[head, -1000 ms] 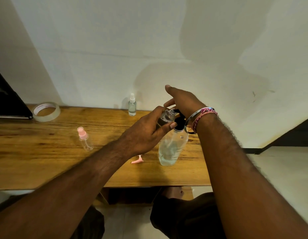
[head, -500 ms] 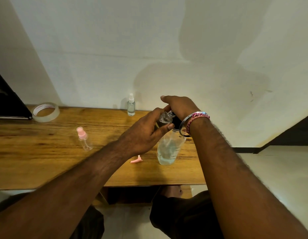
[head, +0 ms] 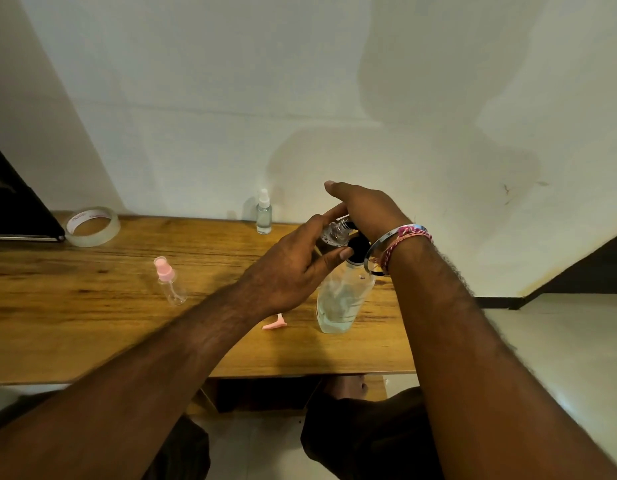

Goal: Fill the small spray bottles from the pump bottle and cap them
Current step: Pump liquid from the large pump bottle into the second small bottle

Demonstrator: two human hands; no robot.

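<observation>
A clear pump bottle with a black pump head stands on the wooden table, partly filled with clear liquid. My left hand holds a small open clear spray bottle tilted at the pump's spout, between thumb and fingers. My right hand lies flat on top of the pump head with its fingers straight. A capped small bottle with a pink sprayer stands at the left. Another with a white sprayer stands by the wall. A loose pink sprayer cap lies beside the pump bottle.
A roll of clear tape lies at the back left, next to a dark flat object. The table's front edge runs below my forearms; its right end stops near the pump bottle. My knees and the floor show beneath.
My right hand pressed down on the pump head half a second ago and has since risen, its fingers straightening. The left hand keeps the small bottle at the spout.
</observation>
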